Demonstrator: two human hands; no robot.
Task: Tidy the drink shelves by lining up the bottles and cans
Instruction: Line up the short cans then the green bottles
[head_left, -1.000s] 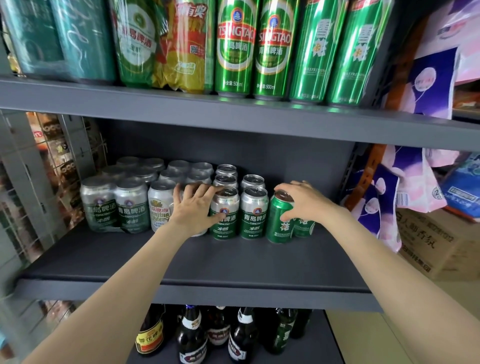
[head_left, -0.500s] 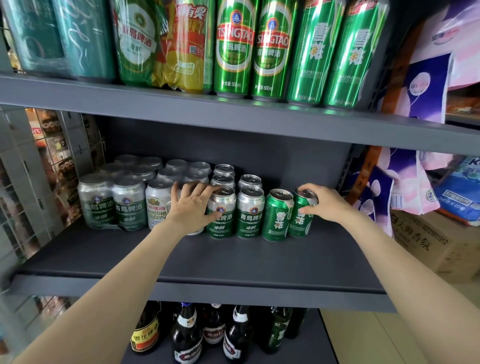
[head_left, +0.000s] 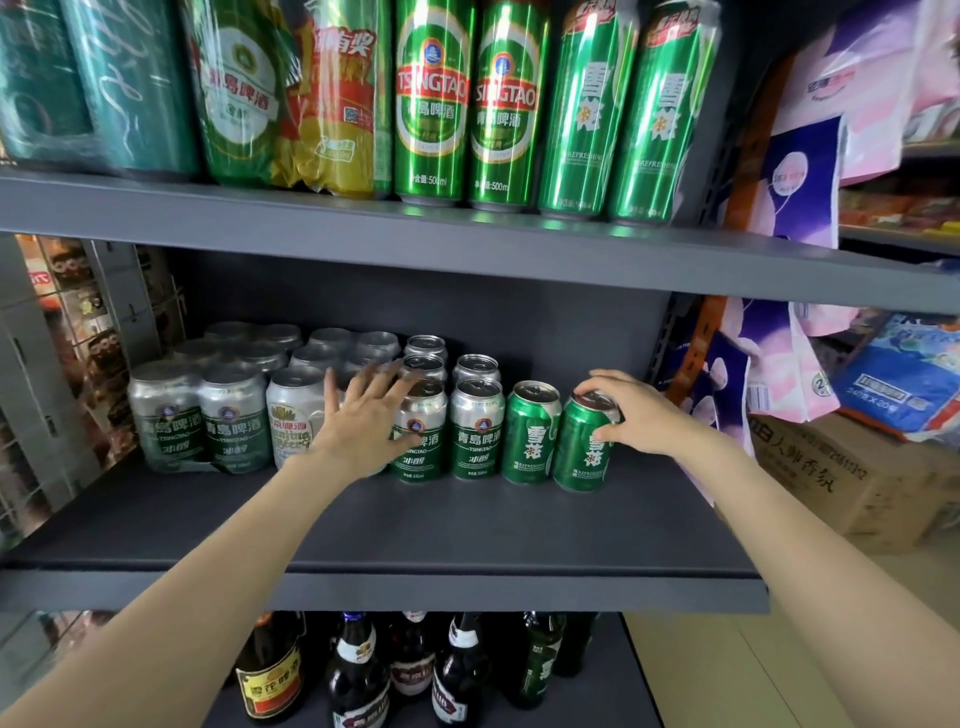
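From the head camera, three dark grey shelves fill the frame. The top shelf carries tall cans: two teal wrapped packs at the left, a shrink-wrapped green and yellow pack, two tall Tsingtao cans and two tall green snowflake cans. The bottom shelf holds dark beer bottles standing close together. To the right of the shelving hang purple and pink tissue packs, with a cardboard box on the floor below them. A wire rack stands at the left.

On the middle shelf, a wrapped pack of silver cans sits at the left, then a white-labelled can partly behind the left hand. Next come two silver and green Tsingtao cans side by side in front, with more silver cans lined up behind them. Right of these stand two short green cans: the inner green can just beside the silver ones, and the outer green can touching it.

The left hand is spread wide, fingers straight and slightly blurred, palm against the front silver can and gripping nothing. The right hand curls over the top rim of the outer green can, thumb on its side, holding it upright on the shelf.
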